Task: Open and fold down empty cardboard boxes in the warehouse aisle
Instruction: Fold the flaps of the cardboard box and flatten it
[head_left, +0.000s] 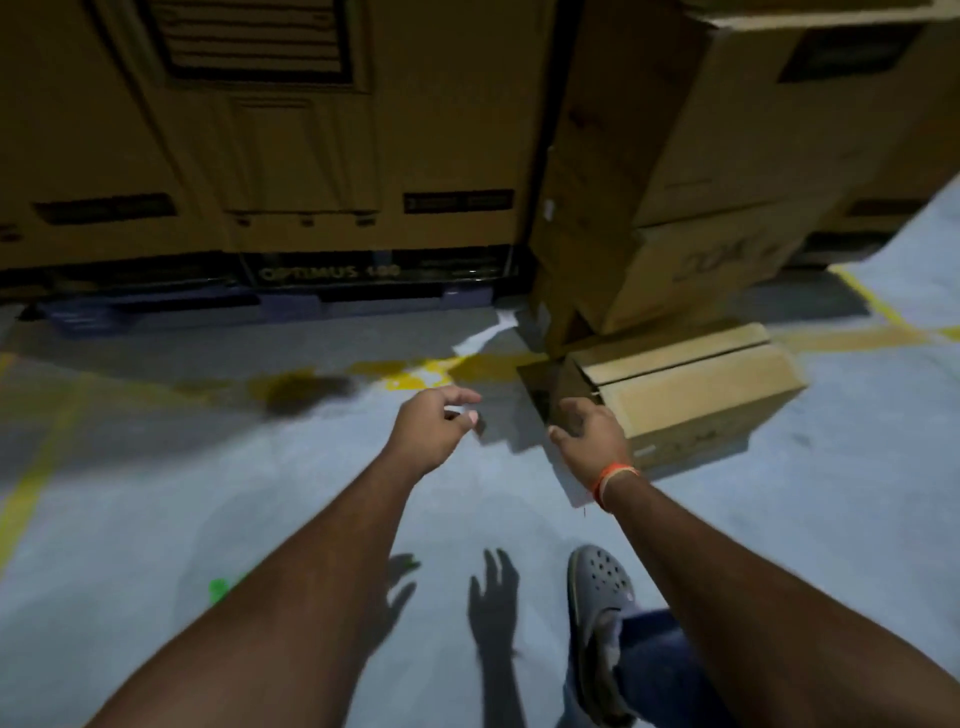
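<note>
I reach both hands, left hand (434, 423) and right hand (589, 434), empty with loosely spread fingers, toward the small box (691, 387) on the floor (208, 493) at 1 o'clock, to open it.

Two hands are counted: left hand (434, 423), right hand (592, 434). One small cardboard box (685, 387) is seen lying on the floor. One tilted stack of boxes (727, 182) is seen; its box count cannot be told. One big printed carton (270, 135), one grey clog (597, 618), one orange wristband (613, 480), one paper scrap (485, 332).
</note>
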